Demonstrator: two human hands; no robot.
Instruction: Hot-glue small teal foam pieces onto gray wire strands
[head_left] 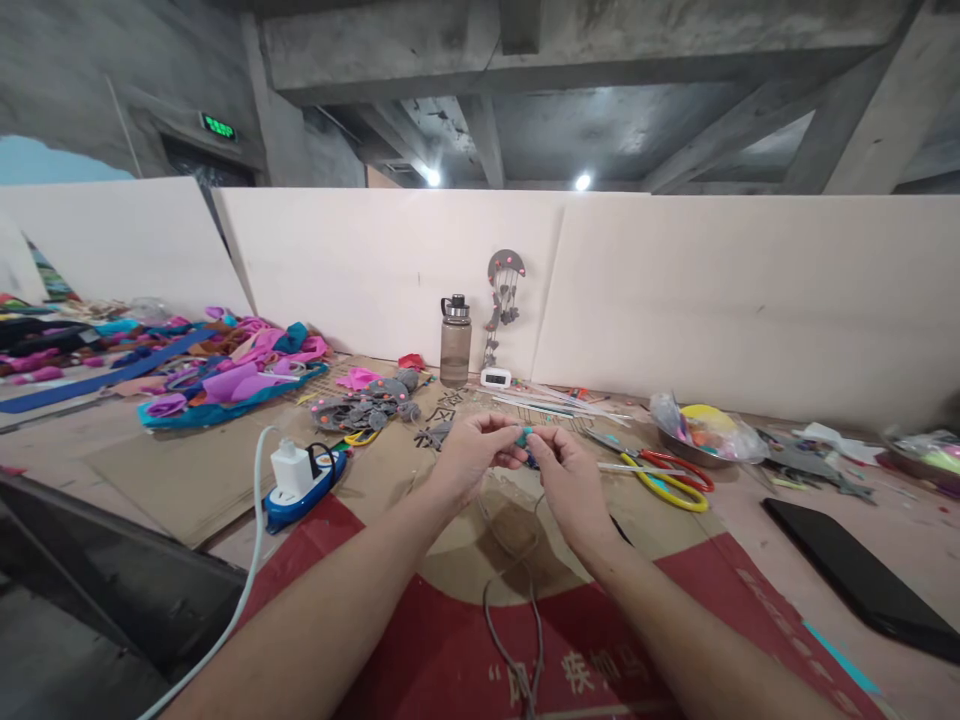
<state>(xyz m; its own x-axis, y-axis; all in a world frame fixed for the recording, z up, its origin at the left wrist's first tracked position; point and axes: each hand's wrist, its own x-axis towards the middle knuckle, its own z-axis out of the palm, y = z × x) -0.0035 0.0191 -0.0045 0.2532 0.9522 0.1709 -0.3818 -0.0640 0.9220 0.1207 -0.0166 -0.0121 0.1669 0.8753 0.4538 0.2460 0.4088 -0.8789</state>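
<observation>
Over the middle of the cardboard, my left hand (474, 455) and my right hand (568, 478) meet at the fingertips. Both are closed in a pinch on a small teal piece (523, 437), too small to tell exactly what it is. A dark blue bit shows just beneath it, partly hidden by my right fingers. Below the hands a thin grey cord (489, 612) hangs in loops down over the cardboard; its upper end is lost behind my fingers. Nearest my right hand lie scissors with red and yellow handles (671, 480).
Grey felt pieces (367, 405) and a water bottle (455, 345) stand behind left, with a small white clock (496, 378). A power strip (304, 490) with a white cable sits left. Right are a metal bowl (694, 450) and a black phone (855, 570).
</observation>
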